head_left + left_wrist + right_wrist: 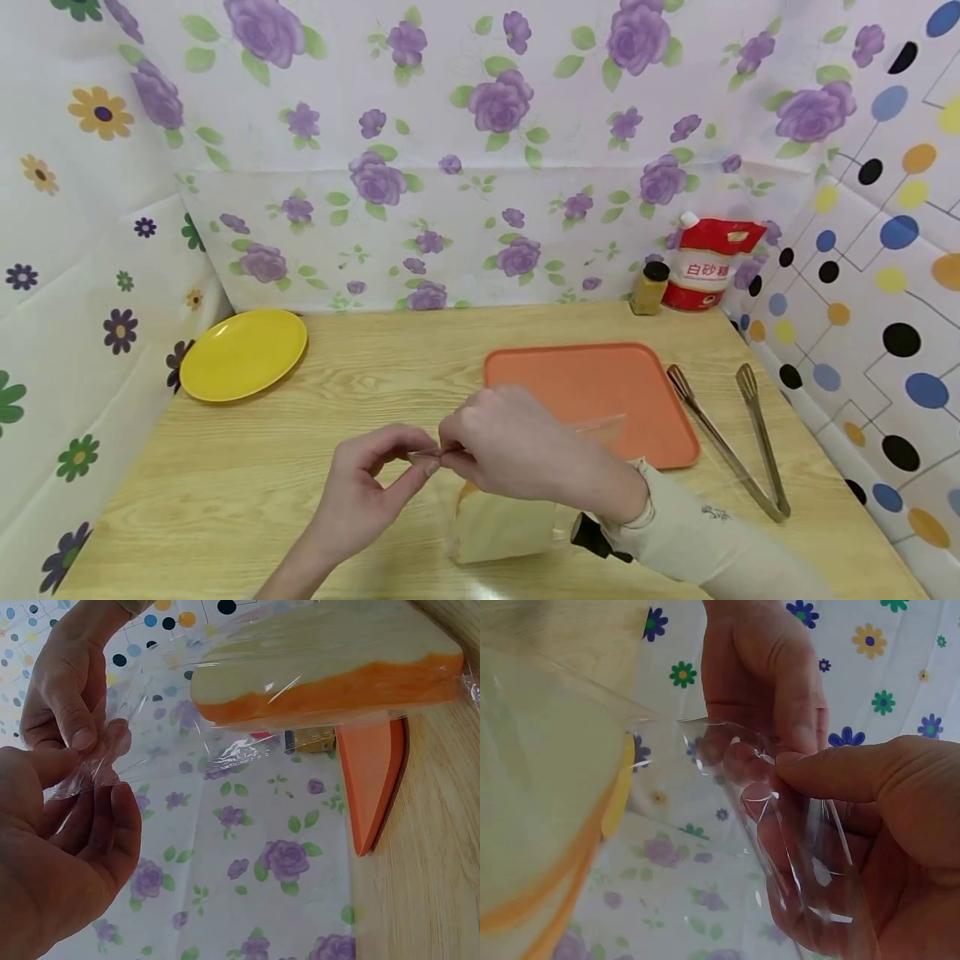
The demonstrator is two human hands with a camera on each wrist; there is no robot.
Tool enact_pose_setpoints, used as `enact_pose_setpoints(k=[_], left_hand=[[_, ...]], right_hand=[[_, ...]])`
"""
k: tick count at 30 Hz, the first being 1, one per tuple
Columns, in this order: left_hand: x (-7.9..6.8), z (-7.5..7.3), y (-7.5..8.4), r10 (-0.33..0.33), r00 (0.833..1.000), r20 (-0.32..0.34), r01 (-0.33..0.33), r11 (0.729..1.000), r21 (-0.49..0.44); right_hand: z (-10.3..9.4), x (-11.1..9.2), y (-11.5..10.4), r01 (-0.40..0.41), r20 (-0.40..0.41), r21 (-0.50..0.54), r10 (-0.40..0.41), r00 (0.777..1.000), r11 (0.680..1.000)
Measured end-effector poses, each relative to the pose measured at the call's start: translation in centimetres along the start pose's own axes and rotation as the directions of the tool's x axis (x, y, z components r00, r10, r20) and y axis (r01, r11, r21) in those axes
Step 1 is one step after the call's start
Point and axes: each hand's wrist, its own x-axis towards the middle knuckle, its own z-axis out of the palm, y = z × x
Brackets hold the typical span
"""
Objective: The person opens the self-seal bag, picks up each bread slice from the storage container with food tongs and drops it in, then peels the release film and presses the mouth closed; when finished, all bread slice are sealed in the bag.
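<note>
Sliced white bread (504, 527) with an orange-brown crust sits inside a clear plastic bag (244, 754), low in the middle of the head view. My left hand (366, 490) pinches the bag's end between thumb and fingers. Right beside it, my right hand (513, 443) pinches the same end, the two sets of fingertips nearly meeting. Seen from the left wrist, the plastic bunches between both hands and stretches toward the bread (322, 664). In the right wrist view, fingers show through the film, with the thumb pressed on top. My right forearm covers part of the bag in the head view.
An orange tray (577, 375) lies just behind the bag. Metal tongs (731, 454) lie spread on the right. A yellow plate (243, 354) is at the back left. A yellow jar with a black lid (649, 289) and a red-and-white sugar pouch (702, 267) stand at the back right.
</note>
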Motion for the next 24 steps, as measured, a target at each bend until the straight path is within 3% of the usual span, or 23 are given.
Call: enact_pose_setpoints(k=[8,15,20,24], left_hand=[[0.2,0.0,0.3,0.007,0.999,-0.033,-0.005,0.997,0.077],[0.4,-0.5,0.4,0.009,1.000,-0.017,-0.008,0.995,0.096],[0.5,-0.7,0.4,0.014,1.000,-0.001,-0.014,0.994,0.111],[0.5,-0.9,0.3,0.014,1.000,0.000,-0.014,0.994,0.108]], right_hand=[[-0.5,-2.1,1.3,-0.003,-0.020,0.062,0.004,1.000,0.998],[-1.4,-6.4,4.0,-0.056,-0.108,0.161,0.074,0.991,0.985],[-2.3,-9.5,5.7,-0.104,-0.132,0.291,0.147,0.980,0.951],[-2.7,-11.5,6.6,-0.136,-0.166,0.314,0.195,0.967,0.940]])
